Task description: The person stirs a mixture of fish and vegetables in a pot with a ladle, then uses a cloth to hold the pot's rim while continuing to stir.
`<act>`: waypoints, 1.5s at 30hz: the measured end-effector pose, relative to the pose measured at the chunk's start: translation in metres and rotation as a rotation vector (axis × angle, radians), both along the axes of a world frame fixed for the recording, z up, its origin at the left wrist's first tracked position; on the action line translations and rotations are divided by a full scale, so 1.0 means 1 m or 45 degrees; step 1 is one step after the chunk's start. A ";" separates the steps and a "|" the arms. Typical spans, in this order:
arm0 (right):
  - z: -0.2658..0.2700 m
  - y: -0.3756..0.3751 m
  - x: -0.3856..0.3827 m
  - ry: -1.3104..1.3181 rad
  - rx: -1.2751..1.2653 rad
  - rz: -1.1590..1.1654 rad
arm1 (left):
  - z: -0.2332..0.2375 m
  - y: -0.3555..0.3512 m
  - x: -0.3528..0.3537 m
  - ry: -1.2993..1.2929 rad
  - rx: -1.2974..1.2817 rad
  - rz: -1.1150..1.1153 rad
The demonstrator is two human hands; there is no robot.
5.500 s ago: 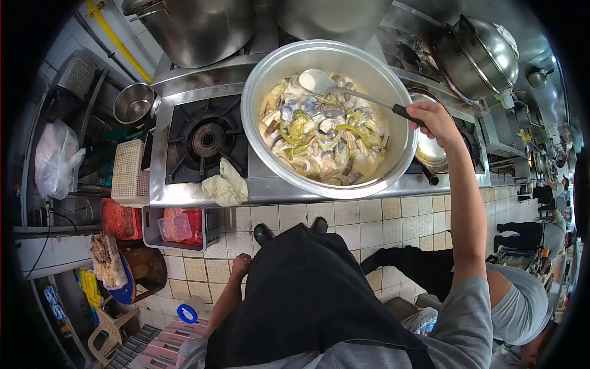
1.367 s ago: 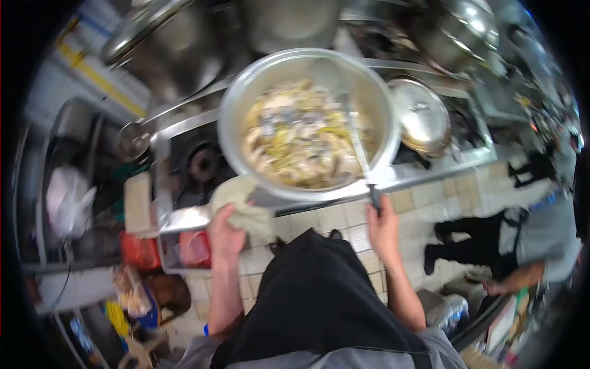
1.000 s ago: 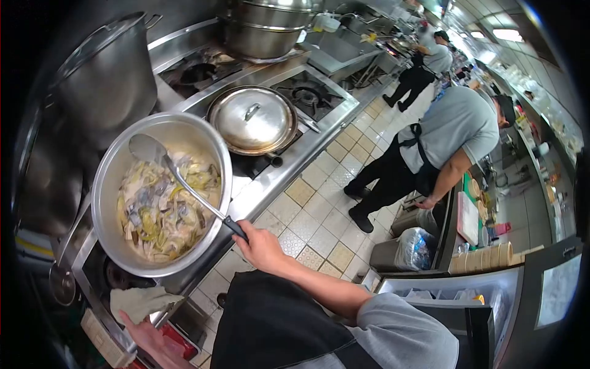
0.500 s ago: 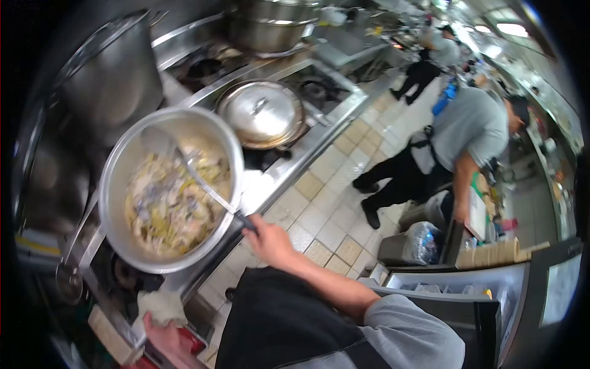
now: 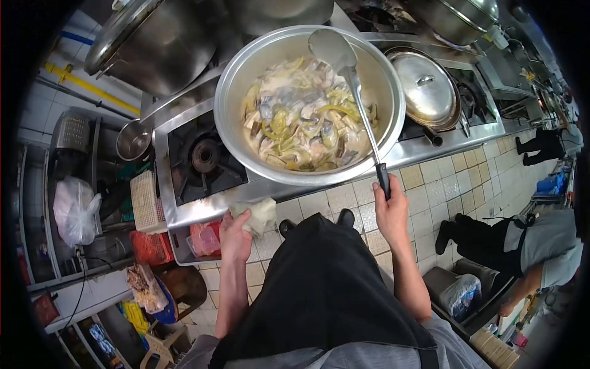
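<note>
A wide metal pot (image 5: 228,132) of stew, with pale and yellow-green strips and grey pieces in a whitish liquid, sits on the stove in front of me. My right hand (image 5: 392,212) is closed on the black handle end of a long wok spatula (image 5: 364,111). Its broad blade leans at the pot's far inner wall, and its shaft crosses the right side of the rim. Below the stove's front edge, my left hand (image 5: 235,237) grips a crumpled whitish cloth (image 5: 259,215).
Right of the pot stands a lidded pan (image 5: 424,92), its handle toward me. A bare burner (image 5: 206,154) is at left, near a ladle (image 5: 134,140). A tall stockpot (image 5: 163,52) stands behind. A co-worker (image 5: 522,246) bends over a counter at right.
My view has swung left, so the pot now appears nearer the middle. The spatula and cloth stay in my hands, and the spatula blade still lies at the pot's far side.
</note>
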State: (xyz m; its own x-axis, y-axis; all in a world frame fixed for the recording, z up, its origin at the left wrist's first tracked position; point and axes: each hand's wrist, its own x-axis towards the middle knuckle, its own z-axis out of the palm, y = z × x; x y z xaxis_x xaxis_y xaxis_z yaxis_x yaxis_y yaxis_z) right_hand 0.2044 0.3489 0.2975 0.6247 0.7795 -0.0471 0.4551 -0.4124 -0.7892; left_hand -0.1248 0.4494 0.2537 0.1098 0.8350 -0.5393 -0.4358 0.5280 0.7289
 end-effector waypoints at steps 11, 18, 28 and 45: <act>0.004 0.001 0.000 0.065 0.036 -0.010 | 0.005 -0.018 -0.020 1.515 0.806 -0.933; 0.002 0.001 0.002 0.018 0.069 0.011 | 0.020 0.005 -0.033 1.680 1.090 -0.604; -0.001 -0.001 0.006 -0.043 0.040 0.050 | 0.040 0.082 0.032 0.381 0.403 0.250; 0.000 -0.007 0.002 -0.046 0.041 0.005 | 0.038 0.117 0.063 0.463 0.377 0.175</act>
State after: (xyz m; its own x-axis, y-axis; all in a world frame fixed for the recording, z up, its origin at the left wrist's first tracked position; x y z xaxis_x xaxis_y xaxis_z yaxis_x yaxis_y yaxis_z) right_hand 0.2061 0.3419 0.2971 0.6226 0.7825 0.0006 0.4852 -0.3855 -0.7848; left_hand -0.0615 0.5668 0.2915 -0.1634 0.9518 -0.2597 -0.1766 0.2308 0.9569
